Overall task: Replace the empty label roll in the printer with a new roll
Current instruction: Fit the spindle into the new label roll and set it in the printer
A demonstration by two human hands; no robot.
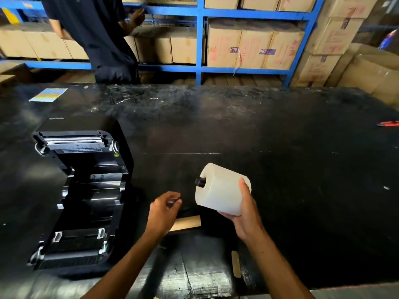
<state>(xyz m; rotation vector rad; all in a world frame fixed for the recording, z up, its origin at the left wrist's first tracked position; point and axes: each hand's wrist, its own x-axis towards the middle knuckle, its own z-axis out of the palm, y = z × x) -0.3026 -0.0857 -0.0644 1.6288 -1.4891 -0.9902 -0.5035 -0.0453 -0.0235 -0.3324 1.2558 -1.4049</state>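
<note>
Holding the new white label roll (pixel 222 188) up in right hand (pixel 244 212), off right of the open printer (pixel 79 197). Left hand (pixel 164 212) loosely curled, maybe pinching something small, can't tell. Brown cardboard core (pixel 186 223) half hidden behind it.

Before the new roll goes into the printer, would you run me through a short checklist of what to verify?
1. Printer lid open: ok.
2. Roll bay free of the old roll: ok, nothing white shows inside.
3. New label roll held in right hand: ok.
4. Black spindle seated through the roll's core: ok at the visible end, far end hidden.
5. Left hand free to guide: cannot tell, fingers curled and blurred.
6. Empty cardboard core out of the way on the table: ok.
</note>
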